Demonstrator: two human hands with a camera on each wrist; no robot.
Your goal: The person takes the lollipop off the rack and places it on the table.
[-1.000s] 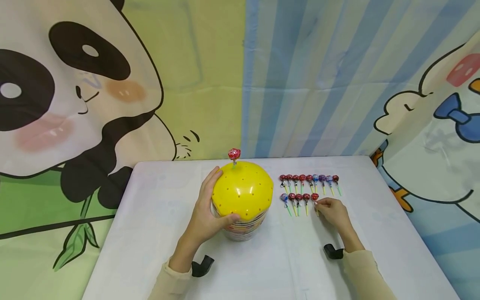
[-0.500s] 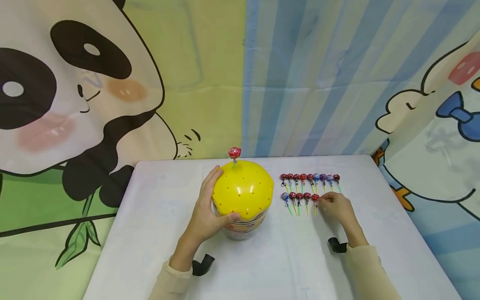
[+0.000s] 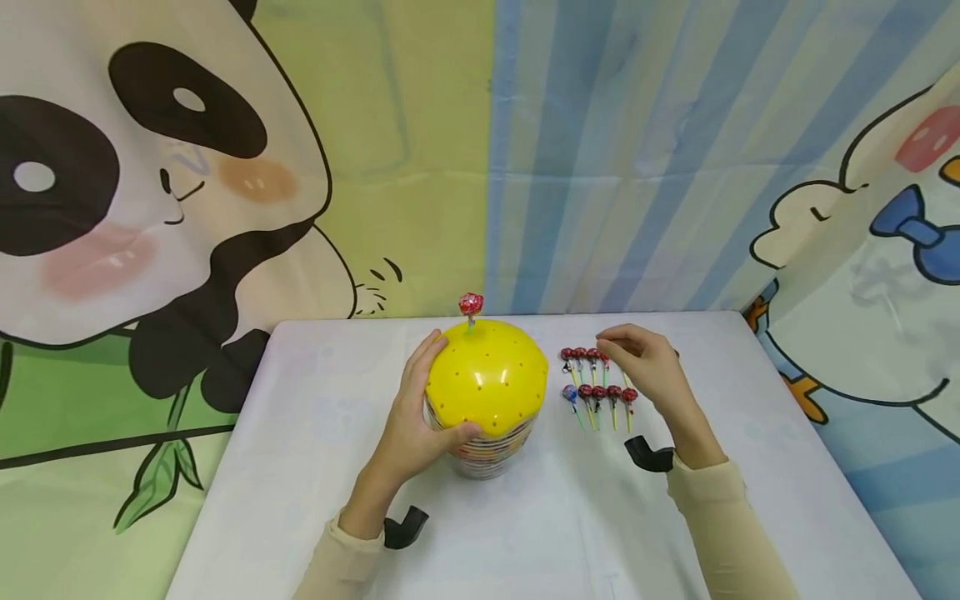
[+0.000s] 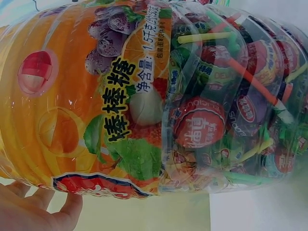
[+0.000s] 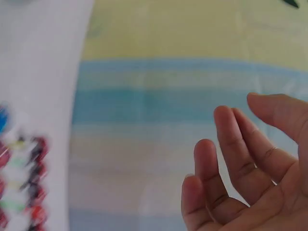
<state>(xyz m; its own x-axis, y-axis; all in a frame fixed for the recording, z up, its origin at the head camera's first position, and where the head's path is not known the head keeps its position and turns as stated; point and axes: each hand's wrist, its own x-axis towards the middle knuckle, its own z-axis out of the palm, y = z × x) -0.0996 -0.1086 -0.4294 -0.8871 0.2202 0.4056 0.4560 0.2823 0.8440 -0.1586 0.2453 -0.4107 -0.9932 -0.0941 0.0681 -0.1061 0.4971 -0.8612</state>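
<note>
My left hand (image 3: 408, 425) grips a clear ribbed plastic jar (image 4: 202, 106) by its dotted yellow lid (image 3: 487, 379), thumb at the front and fingers at the far left side. Wrapped lollipops show through the jar's wall in the left wrist view. One red lollipop (image 3: 471, 304) stands upright in the lid's far side. My right hand (image 3: 652, 367) is raised over the right part of the back row of lollipops (image 3: 580, 354) and hides several. In the right wrist view its fingers (image 5: 228, 130) are slightly bent, thumb apart, with nothing between them.
A nearer row of lollipops (image 3: 599, 393) lies right of the jar, sticks toward me. All stand on a white-covered table (image 3: 525, 542). A panda-printed curtain (image 3: 277, 167) hangs at the left and a striped one (image 3: 600, 167) behind the table.
My right hand has left the lollipop at the right end of the nearer row, which stays lying there. The hand has risen away over the back row. My left hand keeps its grip.
</note>
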